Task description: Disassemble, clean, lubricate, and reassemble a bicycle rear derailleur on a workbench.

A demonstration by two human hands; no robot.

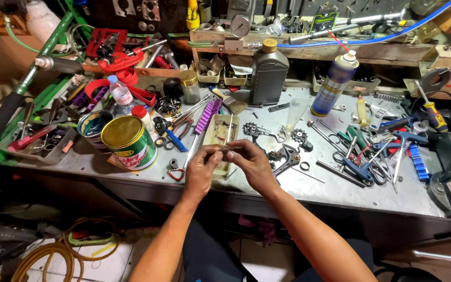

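The two hands meet over a small tray (216,137) near the front edge of the workbench (340,194) — left hand (200,172) beside right hand (253,164), fingertips touching. A tin (129,142) stands left of the tray, a bottle (120,95) behind it. Behind the tray stands an oil can (269,74), a spray can (333,84) to its right. Scissors and keys (367,156) lie to the right — a screwdriver (431,110) beyond them.

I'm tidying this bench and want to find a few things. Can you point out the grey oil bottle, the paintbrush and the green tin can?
Grey oil bottle (269,78): head view, middle of its body.
Paintbrush (234,106): head view, on the bristles.
Green tin can (130,142): head view, on its gold lid and upper side.
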